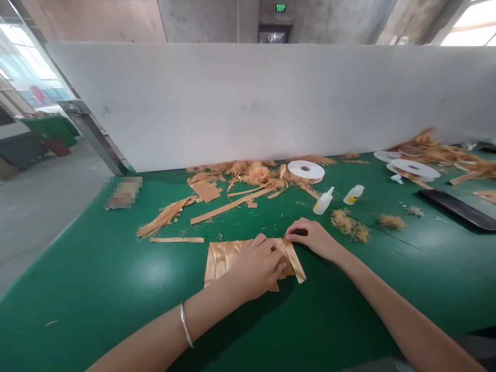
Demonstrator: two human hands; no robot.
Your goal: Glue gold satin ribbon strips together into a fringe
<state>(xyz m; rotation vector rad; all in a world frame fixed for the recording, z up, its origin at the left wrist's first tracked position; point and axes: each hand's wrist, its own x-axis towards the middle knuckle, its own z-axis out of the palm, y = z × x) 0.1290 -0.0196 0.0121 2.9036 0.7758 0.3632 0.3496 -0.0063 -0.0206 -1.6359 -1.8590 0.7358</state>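
A flat panel of shiny gold ribbon strips (220,258) lies on the green tabletop, its strips side by side. My left hand (258,266), with a silver bangle at the wrist, rests over the middle of the panel, fingers curled down onto it and partly hidden. At the panel's right edge, one ribbon strip (296,263) slants down to the right, its lower end sticking out. The thumb and fingers of my right hand (310,236) pinch the top end of that strip. Below my left hand, short strip ends poke out.
Loose ribbon and frayed fibre (251,175) lie along the white partition (248,103). A white spool (306,170), two small glue bottles (324,201), fibre tufts (351,226) and a black tray (457,209) are beyond my right hand. A single strip (177,239) lies left of the panel.
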